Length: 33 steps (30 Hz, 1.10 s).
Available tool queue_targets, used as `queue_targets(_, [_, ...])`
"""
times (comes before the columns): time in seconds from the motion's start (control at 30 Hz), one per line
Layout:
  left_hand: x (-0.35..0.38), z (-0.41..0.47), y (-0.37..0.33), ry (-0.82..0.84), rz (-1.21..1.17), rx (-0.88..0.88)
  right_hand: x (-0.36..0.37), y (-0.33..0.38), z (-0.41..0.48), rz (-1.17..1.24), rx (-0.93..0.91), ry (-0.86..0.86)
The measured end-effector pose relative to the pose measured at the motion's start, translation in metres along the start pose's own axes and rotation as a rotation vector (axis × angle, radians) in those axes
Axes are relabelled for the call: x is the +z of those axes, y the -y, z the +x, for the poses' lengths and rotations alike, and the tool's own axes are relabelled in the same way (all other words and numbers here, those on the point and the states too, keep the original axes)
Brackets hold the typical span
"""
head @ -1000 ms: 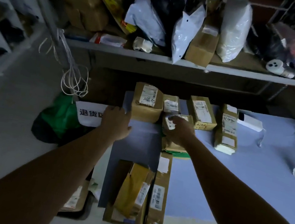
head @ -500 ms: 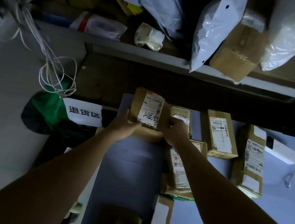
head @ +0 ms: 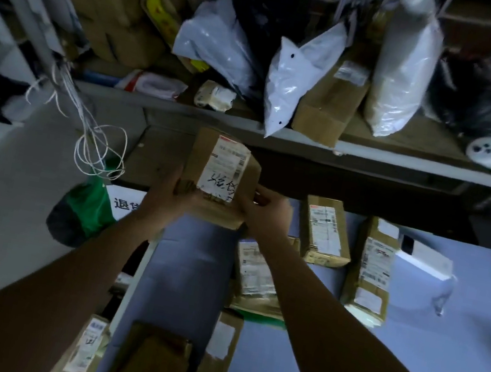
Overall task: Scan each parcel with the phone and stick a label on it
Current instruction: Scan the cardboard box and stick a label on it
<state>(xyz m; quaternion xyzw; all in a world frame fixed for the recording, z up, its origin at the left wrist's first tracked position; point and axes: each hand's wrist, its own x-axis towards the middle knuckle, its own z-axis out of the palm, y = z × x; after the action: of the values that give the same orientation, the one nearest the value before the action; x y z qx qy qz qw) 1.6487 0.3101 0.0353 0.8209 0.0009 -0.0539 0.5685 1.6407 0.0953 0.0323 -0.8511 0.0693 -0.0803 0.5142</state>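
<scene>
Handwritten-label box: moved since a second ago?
Yes. The box lay on the blue table, far-left corner; now the left hand and right hand hold it lifted, tilted up toward the shelf edge.

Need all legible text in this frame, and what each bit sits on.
"退", next character half hidden by the left hand: white sign.
Black handwriting on the held parcel's label: cannot read it.
Printed labels on the other parcels: too blurred.
</scene>
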Motion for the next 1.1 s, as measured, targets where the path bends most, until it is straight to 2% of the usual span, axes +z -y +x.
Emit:
queue_targets(0.17, [0.072,-0.068,-0.066,-0.062,0.012,0.113,-0.117,0.006,-0.052,0.104,-0.036,-0.066])
queue_targets(0.23, [0.112,-0.099,-0.093,-0.079,0.023,0.122,-0.169,-0.004,-0.075,0.063,-0.051,-0.093])
queue_targets(0.33, [0.185,-0.155,-0.124,-0.014,0.037,0.158,-0.253,-0.031,-0.118,-0.067,-0.007,-0.11])
queue_targets(0.53, [0.342,-0.234,-0.141,0.165,-0.039,0.097,-0.391,-0.115,-0.192,-0.124,0.188,-0.2])
queue_targets(0.67, [0.442,-0.247,-0.128,0.287,-0.002,0.033,-0.449,-0.186,-0.228,-0.178,0.288,-0.277])
queue_targets(0.77, [0.5,-0.247,-0.111,0.311,0.044,0.002,-0.475,-0.234,-0.238,-0.193,0.365,-0.289])
queue_targets(0.9, [0.562,-0.251,-0.087,0.23,0.054,-0.062,-0.494,-0.287,-0.224,-0.23,0.444,-0.241])
queue_targets(1.0, [0.609,-0.254,-0.079,0.093,0.102,-0.125,-0.504,-0.32,-0.213,-0.288,0.485,-0.176])
queue_targets(1.1, [0.64,-0.254,-0.085,-0.082,0.262,-0.125,-0.52,-0.337,-0.211,-0.222,0.457,-0.107])
